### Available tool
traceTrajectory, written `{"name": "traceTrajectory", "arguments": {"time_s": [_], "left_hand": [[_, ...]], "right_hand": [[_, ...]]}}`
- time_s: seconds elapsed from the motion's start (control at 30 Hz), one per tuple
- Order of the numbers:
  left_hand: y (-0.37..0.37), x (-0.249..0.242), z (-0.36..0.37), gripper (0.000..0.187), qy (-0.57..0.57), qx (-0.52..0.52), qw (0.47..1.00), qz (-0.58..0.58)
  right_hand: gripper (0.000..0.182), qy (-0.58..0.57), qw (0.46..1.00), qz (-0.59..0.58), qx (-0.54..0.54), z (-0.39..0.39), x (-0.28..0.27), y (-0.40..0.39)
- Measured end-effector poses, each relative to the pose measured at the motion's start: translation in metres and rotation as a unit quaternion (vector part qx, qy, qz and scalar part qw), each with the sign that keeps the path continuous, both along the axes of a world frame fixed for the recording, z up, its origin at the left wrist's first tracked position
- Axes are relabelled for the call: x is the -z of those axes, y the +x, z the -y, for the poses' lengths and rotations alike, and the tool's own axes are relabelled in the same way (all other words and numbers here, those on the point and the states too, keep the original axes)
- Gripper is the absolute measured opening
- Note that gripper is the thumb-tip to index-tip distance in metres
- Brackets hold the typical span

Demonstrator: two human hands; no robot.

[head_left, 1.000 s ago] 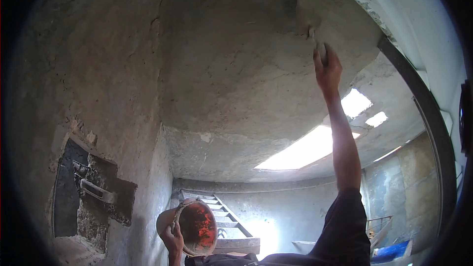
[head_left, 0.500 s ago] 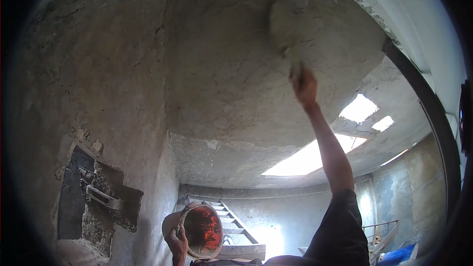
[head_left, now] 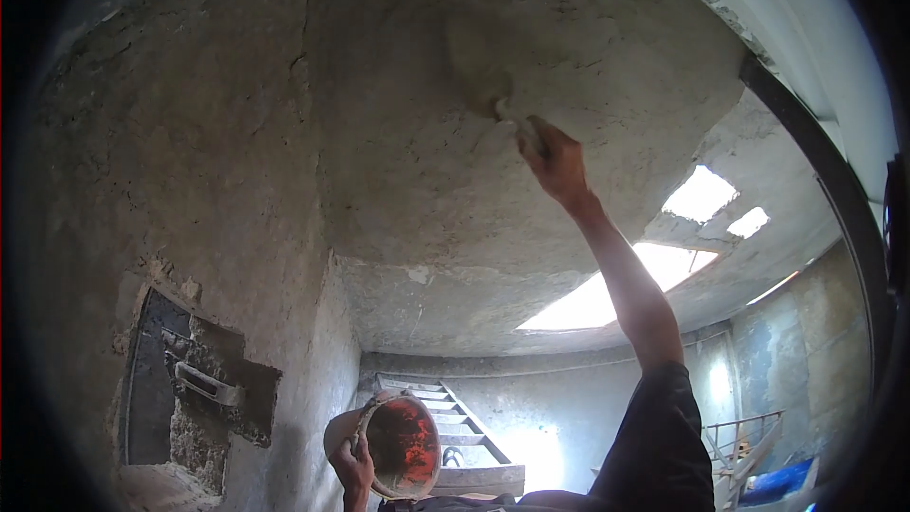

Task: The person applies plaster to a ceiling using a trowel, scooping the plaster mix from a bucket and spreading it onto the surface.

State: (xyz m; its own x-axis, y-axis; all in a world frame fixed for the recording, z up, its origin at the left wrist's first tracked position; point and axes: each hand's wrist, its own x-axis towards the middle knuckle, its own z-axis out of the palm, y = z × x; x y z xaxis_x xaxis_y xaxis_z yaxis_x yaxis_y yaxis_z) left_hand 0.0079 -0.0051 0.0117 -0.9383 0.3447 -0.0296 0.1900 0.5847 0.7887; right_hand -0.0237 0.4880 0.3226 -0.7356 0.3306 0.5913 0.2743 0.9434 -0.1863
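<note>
My right hand (head_left: pixel 553 159) is raised overhead, its fingers wrapped round the handle of a trowel (head_left: pixel 481 64). The trowel's blade, coated grey and a little blurred, lies against or very near the rough plastered ceiling (head_left: pixel 417 190). Low in the view, my left hand (head_left: pixel 353 463) grips the side of a round bucket (head_left: pixel 403 446). The bucket is tilted so that its mouth faces me, and its inside shows red patches among grey smears.
A recess in the left wall holds a float with a handle (head_left: pixel 207 384). Behind the bucket leans a ladder (head_left: pixel 464 431). Bright openings (head_left: pixel 621 289) cut the ceiling at right. A dark beam (head_left: pixel 815 152) curves along the right side. Something blue (head_left: pixel 779 484) lies at lower right.
My right hand has swept the trowel leftward across the ceiling and slightly down. The bucket in my left hand appears slightly further right, as does the whole background.
</note>
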Motion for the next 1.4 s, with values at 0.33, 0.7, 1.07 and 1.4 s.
{"name": "traceTrajectory", "arguments": {"time_s": [0.33, 0.7, 1.07, 1.4], "left_hand": [[0.005, 0.006, -0.002, 0.039, 0.012, -0.009, 1.0, 0.015], [0.005, 0.0, -0.003, 0.04, -0.001, 0.007, 1.0, 0.016], [0.003, -0.007, 0.001, 0.035, 0.003, -0.011, 0.999, 0.031], [-0.002, 0.0, 0.005, 0.036, 0.001, -0.007, 1.0, 0.029]], "right_hand": [[0.043, 0.072, 0.955, -0.262, 0.123, -0.035, -0.046, -0.025], [0.037, 0.07, 0.981, -0.183, -0.017, 0.015, -0.013, -0.043], [0.039, 0.08, 0.967, -0.237, 0.039, 0.04, 0.0, -0.131], [0.038, -0.034, 0.927, -0.357, 0.106, 0.029, -0.036, -0.086]]}}
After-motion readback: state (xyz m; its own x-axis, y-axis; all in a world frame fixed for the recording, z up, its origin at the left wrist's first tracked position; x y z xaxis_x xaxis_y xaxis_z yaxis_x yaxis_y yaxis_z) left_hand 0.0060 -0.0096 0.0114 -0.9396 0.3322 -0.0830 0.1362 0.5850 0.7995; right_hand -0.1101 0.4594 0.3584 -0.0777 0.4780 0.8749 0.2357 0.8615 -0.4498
